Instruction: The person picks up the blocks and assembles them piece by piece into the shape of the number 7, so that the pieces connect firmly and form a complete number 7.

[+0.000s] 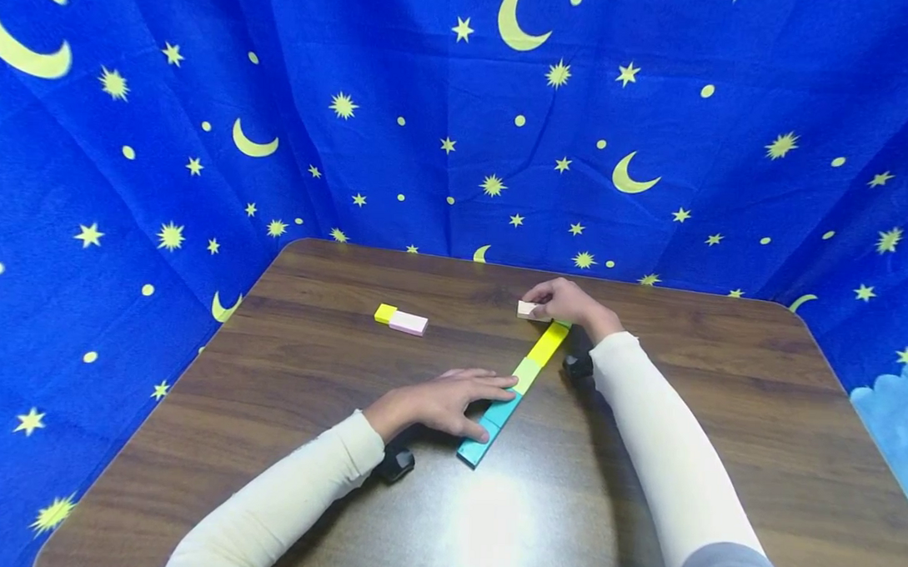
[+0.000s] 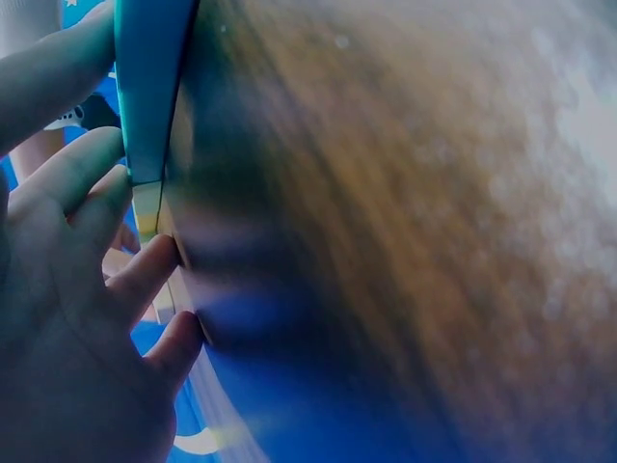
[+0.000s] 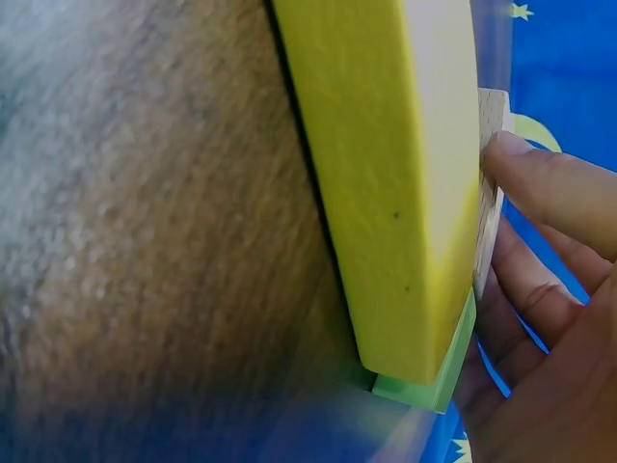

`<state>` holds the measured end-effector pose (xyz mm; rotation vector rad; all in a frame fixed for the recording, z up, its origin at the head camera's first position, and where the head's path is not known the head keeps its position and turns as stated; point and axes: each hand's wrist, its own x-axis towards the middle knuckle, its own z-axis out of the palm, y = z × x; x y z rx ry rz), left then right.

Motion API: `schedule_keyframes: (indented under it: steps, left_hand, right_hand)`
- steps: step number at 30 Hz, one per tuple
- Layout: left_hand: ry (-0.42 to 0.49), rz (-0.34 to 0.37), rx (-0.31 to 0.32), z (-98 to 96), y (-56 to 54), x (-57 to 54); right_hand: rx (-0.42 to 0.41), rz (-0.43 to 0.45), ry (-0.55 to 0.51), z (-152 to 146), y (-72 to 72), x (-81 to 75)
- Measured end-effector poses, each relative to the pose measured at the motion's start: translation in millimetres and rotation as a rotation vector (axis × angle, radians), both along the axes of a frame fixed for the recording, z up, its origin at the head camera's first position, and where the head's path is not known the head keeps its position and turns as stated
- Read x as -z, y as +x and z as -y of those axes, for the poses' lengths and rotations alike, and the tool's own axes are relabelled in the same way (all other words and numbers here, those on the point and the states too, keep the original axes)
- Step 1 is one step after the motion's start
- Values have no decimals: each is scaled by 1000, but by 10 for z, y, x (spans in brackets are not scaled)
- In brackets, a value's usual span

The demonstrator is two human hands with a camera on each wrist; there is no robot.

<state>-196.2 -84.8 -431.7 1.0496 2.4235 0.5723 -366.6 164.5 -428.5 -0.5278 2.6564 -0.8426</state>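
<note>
A diagonal row of flat blocks lies on the wooden table. From its near end come teal blocks (image 1: 478, 450), a pale green block (image 1: 527, 374), a long yellow block (image 1: 548, 345) and a green block (image 3: 424, 391), partly hidden in the head view. My left hand (image 1: 446, 402) has its fingers extended, the tips touching the row's left side around the teal and pale green blocks. At the far end my right hand (image 1: 569, 306) pinches a pale wooden block (image 1: 526, 310) between thumb and fingers. That block sits beside the green one, angled to the row.
Left of the row, a small yellow block (image 1: 384, 314) and a pale pink block (image 1: 408, 324) lie end to end. The brown table (image 1: 294, 345) has rounded far corners. Behind it hangs a blue curtain (image 1: 429, 149) with moons and stars.
</note>
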Motion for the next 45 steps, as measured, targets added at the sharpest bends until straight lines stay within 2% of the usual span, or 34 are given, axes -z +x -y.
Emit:
schedule_keyframes:
  steps: [8, 35, 45]
  left_hand:
    - [1, -13, 9, 0, -7, -1]
    - [-6, -29, 23, -8, -28, 7]
    - [1, -29, 27, -8, -21, -3]
  right_hand:
    - [-1, 3, -23, -23, 14, 0]
    - [1, -2, -10, -59, 13, 9]
    - [0, -28, -9, -82, 16, 26]
